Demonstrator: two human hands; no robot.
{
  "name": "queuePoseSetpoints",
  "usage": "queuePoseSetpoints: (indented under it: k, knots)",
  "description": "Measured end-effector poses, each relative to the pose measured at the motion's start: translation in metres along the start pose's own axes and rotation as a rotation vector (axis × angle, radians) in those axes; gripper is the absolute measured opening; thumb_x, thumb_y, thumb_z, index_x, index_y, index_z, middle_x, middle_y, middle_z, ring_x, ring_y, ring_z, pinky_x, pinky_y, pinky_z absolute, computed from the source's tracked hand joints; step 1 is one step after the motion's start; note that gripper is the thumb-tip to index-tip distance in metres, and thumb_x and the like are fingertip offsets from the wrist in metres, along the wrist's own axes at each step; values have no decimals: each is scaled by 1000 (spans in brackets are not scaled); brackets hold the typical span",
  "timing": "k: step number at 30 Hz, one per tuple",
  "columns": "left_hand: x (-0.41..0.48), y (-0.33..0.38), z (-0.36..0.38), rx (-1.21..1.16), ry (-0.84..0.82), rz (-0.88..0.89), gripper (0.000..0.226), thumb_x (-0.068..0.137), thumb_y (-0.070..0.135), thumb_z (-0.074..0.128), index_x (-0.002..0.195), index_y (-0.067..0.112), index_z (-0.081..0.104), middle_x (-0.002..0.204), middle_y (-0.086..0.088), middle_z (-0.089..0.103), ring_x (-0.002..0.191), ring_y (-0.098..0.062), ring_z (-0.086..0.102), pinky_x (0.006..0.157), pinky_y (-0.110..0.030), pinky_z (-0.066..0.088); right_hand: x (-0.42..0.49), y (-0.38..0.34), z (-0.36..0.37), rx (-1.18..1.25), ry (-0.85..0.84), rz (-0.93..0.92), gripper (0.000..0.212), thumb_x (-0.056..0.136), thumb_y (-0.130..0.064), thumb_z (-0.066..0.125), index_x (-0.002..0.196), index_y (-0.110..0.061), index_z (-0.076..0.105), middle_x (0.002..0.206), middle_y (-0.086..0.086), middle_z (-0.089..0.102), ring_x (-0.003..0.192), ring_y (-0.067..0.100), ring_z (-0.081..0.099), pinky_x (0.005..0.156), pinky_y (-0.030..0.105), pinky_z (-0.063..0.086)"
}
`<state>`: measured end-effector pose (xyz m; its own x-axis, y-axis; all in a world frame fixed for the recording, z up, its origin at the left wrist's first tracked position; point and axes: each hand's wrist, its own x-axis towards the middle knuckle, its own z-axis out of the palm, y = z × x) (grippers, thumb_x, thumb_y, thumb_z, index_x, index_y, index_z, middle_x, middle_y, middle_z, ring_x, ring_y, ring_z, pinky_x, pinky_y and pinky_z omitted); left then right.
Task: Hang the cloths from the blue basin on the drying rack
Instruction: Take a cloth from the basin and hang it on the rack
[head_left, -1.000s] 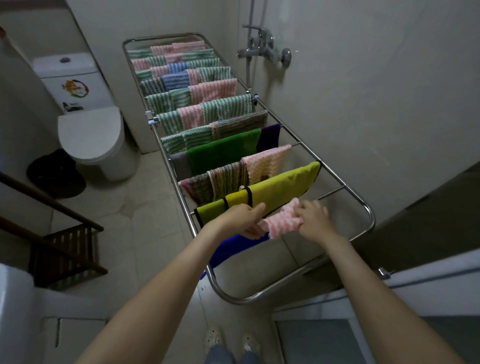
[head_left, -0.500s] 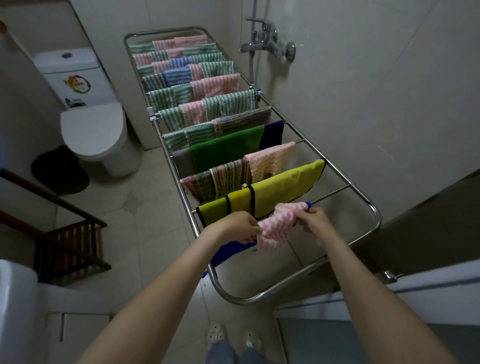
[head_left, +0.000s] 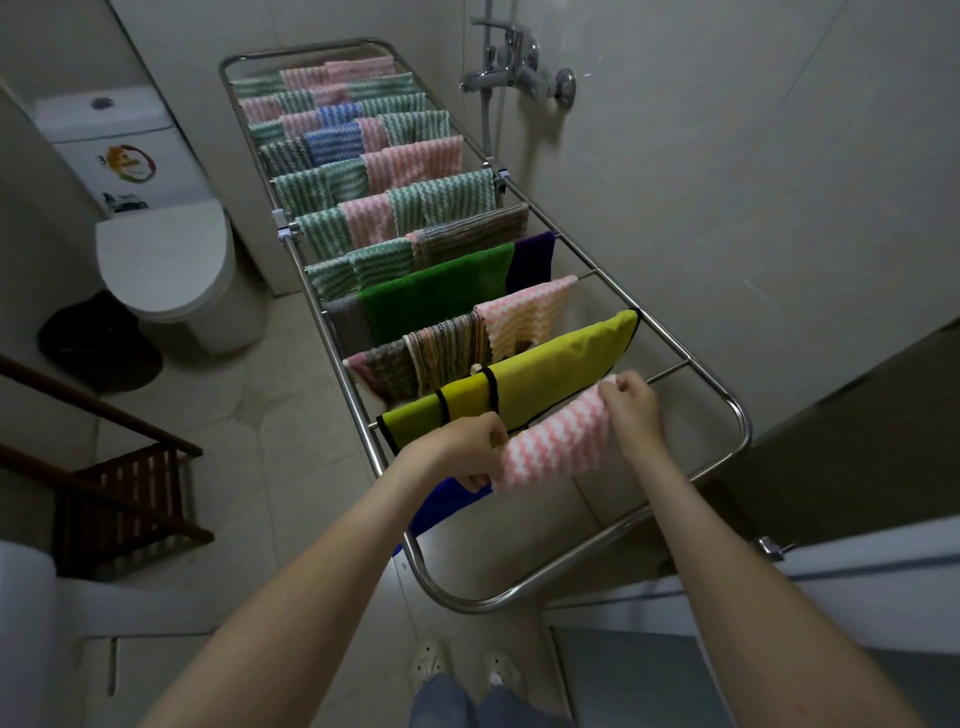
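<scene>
Room: a bathroom is seen from above, with a pale tiled floor (head_left: 171, 467) and a plain light wall (head_left: 727, 208) at 2 o'clock.
Rack: a long steel-tube drying rack (head_left: 746, 431) runs from the middle of the view towards 12 o'clock, close along the wall.
Rack load: nearly every rail is covered by cloths hung side by side, mostly wavy-striped in green, pink and blue.
Toilet: one white toilet with its lid down (head_left: 166, 260) stands at 10 o'clock, and a dark round object (head_left: 98, 343) lies on the floor beside it.
Shelf: one dark wooden slatted shelf (head_left: 124, 509) is seen at 8 o'clock.
Tap: one chrome shower mixer (head_left: 519, 67) is fixed to the wall at 1 o'clock.
Plain cloths: one broad green cloth (head_left: 436, 296) and one purple cloth (head_left: 532, 260) share a rail; one yellow-green cloth with black trim (head_left: 545, 374) fills the next rail but one towards the person.
Task cloth: a pink-and-white wavy-striped cloth (head_left: 561, 441) is spread over the nearest loaded rail, just right of a plain blue cloth (head_left: 447, 499).
Left hand (head_left: 462, 447): the fingers are curled, and the striped cloth's left edge is pinched.
Right hand (head_left: 631, 410): the cloth's far right corner is gripped at the rail by bent fingers.
Shoes: two pale shoes (head_left: 431, 665) are seen at 6 o'clock.
</scene>
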<state>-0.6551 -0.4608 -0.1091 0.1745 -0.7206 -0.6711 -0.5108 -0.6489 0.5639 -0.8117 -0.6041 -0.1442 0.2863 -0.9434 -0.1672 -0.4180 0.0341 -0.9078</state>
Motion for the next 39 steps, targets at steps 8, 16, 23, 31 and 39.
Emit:
queuePoseSetpoints:
  k: [8, 16, 23, 31, 39]
  knots:
    - [13, 11, 5, 275, 191, 25, 15, 87, 24, 60, 100, 15, 61, 98, -5, 63, 84, -18, 59, 73, -29, 50, 17, 17, 6, 0, -127, 80, 23, 86, -17, 64, 99, -20, 46, 97, 6, 54, 89, 22, 54, 73, 30, 41]
    - [23, 10, 6, 285, 192, 20, 12, 92, 15, 50, 101, 15, 59, 101, -6, 62, 90, -21, 58, 71, -29, 46, 13, 15, 5, -553, 52, -123, 51, 87, -13, 58, 135, -14, 42, 136, 8, 46, 130, 29, 36, 105, 43, 27]
    - [11, 12, 4, 346, 1, 49, 34, 101, 27, 36, 127, 18, 56, 121, -3, 60, 104, -18, 57, 86, -28, 45, 5, 14, 13, -1002, -479, -504, 32, 99, -36, 38, 103, -20, 65, 109, -1, 64, 112, 18, 50, 99, 33, 18]
    - [-19, -27, -40, 57, 369, 50, 32, 99, 26, 44, 128, 17, 54, 128, -7, 57, 114, -21, 55, 93, -30, 46, 9, -51, 66, -732, -371, -923, 25, 91, -32, 46, 104, -17, 62, 107, 0, 62, 108, 20, 52, 89, 29, 20]
    - [-77, -137, -129, -22, 836, -92, 27, 94, 18, 49, 113, 7, 64, 117, -15, 65, 110, -30, 59, 91, -34, 46, -44, -144, 225, -604, -495, -1200, 27, 86, -34, 46, 95, -17, 64, 93, -1, 63, 93, 20, 56, 81, 32, 26]
